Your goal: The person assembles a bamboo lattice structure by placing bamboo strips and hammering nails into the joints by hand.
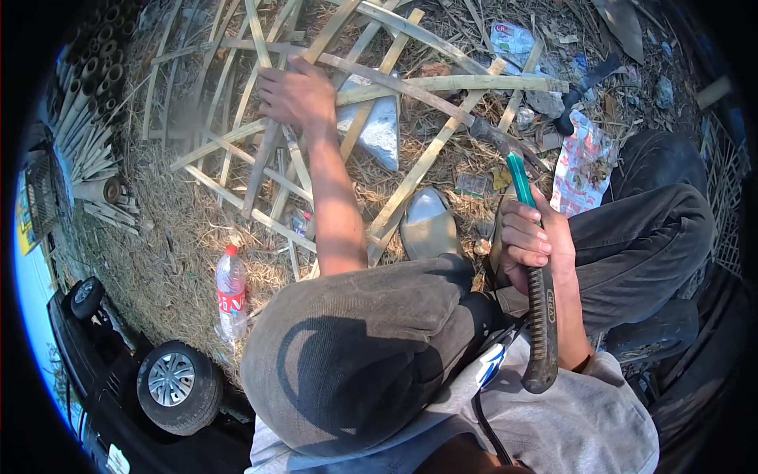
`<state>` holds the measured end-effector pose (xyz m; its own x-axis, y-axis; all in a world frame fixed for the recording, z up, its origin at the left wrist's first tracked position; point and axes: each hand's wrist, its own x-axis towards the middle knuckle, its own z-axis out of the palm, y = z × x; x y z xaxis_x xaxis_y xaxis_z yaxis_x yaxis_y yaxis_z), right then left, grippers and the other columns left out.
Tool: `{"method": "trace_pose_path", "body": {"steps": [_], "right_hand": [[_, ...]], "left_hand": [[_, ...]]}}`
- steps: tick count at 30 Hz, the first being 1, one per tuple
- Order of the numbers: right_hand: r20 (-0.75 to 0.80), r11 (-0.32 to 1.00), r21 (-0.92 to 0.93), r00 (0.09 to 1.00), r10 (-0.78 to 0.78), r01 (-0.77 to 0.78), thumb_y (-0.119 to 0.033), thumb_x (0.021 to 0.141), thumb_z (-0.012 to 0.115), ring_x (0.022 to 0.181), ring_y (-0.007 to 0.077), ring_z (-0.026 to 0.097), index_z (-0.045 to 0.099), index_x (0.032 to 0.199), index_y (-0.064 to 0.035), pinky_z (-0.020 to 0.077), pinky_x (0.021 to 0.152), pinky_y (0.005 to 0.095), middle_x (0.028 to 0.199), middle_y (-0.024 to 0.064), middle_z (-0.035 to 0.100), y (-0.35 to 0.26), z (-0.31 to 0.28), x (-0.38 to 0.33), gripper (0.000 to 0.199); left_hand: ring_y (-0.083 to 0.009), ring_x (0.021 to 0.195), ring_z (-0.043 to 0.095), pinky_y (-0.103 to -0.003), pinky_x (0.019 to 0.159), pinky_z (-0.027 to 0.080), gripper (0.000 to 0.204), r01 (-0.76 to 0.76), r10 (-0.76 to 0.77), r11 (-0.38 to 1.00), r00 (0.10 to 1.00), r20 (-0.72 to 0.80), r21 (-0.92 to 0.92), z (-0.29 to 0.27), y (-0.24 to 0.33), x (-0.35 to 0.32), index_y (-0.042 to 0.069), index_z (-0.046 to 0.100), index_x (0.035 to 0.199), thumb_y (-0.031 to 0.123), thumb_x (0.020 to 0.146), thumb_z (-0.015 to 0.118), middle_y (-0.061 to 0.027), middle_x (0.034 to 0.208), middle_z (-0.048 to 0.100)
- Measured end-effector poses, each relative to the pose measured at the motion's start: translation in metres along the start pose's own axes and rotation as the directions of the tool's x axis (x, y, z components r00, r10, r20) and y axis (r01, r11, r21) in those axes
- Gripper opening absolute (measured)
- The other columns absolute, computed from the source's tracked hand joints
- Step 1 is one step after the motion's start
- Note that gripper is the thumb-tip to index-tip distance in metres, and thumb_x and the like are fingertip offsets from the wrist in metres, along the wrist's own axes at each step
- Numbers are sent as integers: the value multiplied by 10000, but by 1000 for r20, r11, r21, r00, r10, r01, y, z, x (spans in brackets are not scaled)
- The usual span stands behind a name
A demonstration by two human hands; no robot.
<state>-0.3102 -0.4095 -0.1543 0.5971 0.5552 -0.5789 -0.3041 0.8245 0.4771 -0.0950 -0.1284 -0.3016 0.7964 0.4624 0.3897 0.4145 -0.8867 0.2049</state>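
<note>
A lattice of crossed split-bamboo slats (426, 162) spreads over the ground in front of me. My left hand (296, 93) is closed over slats near the lattice's middle, its fingertips partly hidden. In my right hand (533, 237) is a claw hammer (519, 180) with a green shaft and a black ribbed grip, held over my lap. Its dark metal head points away from me, beside the end of a brownish slat (395, 81). A pale angular stone (377, 130) lies beneath the slats, right of my left forearm.
A red-labelled plastic bottle (230, 292) stands left of my knee (339, 355). Cut bamboo poles (87, 118) are piled at far left, above a vehicle wheel (175, 387). A dark curved tool (584, 91) and a red-and-white wrapper (583, 166) lie at right.
</note>
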Motion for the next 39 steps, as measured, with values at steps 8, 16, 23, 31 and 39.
{"method": "trace_pose_path", "body": {"steps": [8,16,23,31,39], "right_hand": [[-148,939,241,965,-215,246,-110,989,452,499,92,464,414,806,-44,461,440,232,614,11,425,-26,-15,-29,199],[-23,997,77,999,-27,29,-280,1032,453,486,100,437,441,798,-60,419,419,244,601,-5,398,-3,8,6,321],[-88,982,179,995,-53,68,-196,1030,441,500,92,487,428,818,-46,468,433,234,587,-3,423,-21,-11,-18,260],[-55,997,56,998,-44,47,-257,1016,480,552,109,457,450,820,-53,425,474,236,656,6,424,-8,-1,10,285],[-26,993,120,1000,7,-3,-222,1033,422,491,102,478,428,792,-47,461,423,239,597,-2,422,-13,-2,-11,297]], "left_hand": [[-388,1076,547,-497,897,400,615,-7,9,999,999,-40,53,-8,5,1,-144,437,1316,374,983,436,-291,1214,563],[-367,1045,550,-480,889,397,612,32,-29,998,999,-40,63,-10,-1,1,-138,435,1328,372,991,422,-264,1229,554],[-392,1067,557,-519,918,384,592,72,-72,997,997,-6,-18,-15,4,1,-112,450,1320,378,987,434,-261,1190,562],[-373,1046,565,-499,893,392,606,56,-56,998,998,-25,-8,-14,4,4,-118,454,1317,385,981,443,-247,1167,575],[-349,980,565,-462,866,402,618,78,-78,997,997,-2,17,-13,0,2,-115,467,1298,401,958,475,-226,1112,589]]}}
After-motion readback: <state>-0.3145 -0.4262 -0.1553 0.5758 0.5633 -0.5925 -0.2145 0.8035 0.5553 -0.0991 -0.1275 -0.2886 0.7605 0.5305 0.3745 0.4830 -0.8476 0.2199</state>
